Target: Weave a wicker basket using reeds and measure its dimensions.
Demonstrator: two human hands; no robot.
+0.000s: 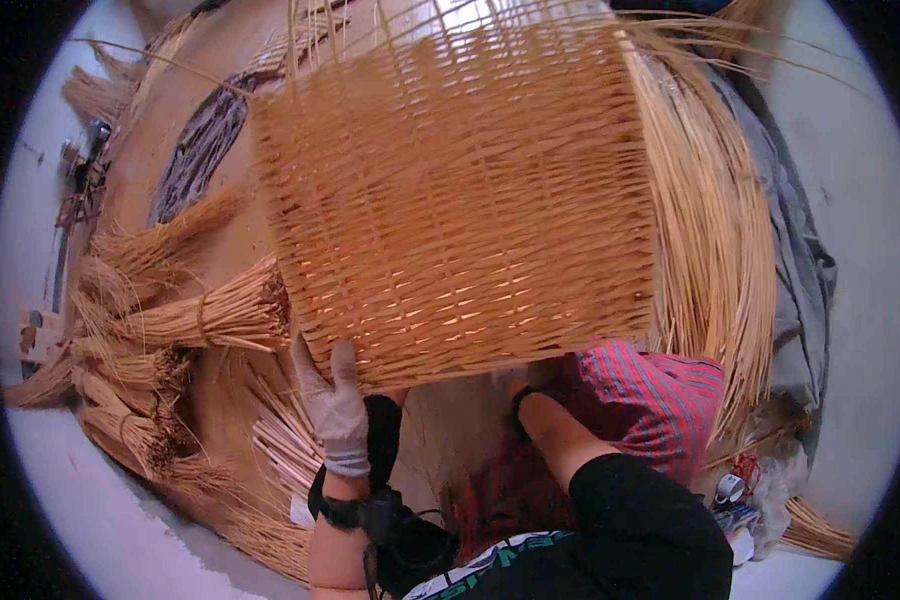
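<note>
A large tan woven wicker panel [460, 210], roughly rectangular, is held up in front of me and fills the middle of the view. Long loose canes stick out past its far edge and upper corners. My left hand [338, 415], in a pale glove, grips the near left corner, with the thumb lying over the weave. My right forearm [562, 432], with a dark band at the wrist, reaches under the near edge. The panel hides the fingers of my right hand.
Tied bundles of cane [205, 315] lie on the floor to the left, near a heap of dark strands [202, 145]. A long sheaf of pale canes [720, 210] rests on grey cloth [798, 260] at right. Striped red cloth [660, 395] covers my lap. Small items sit at lower right.
</note>
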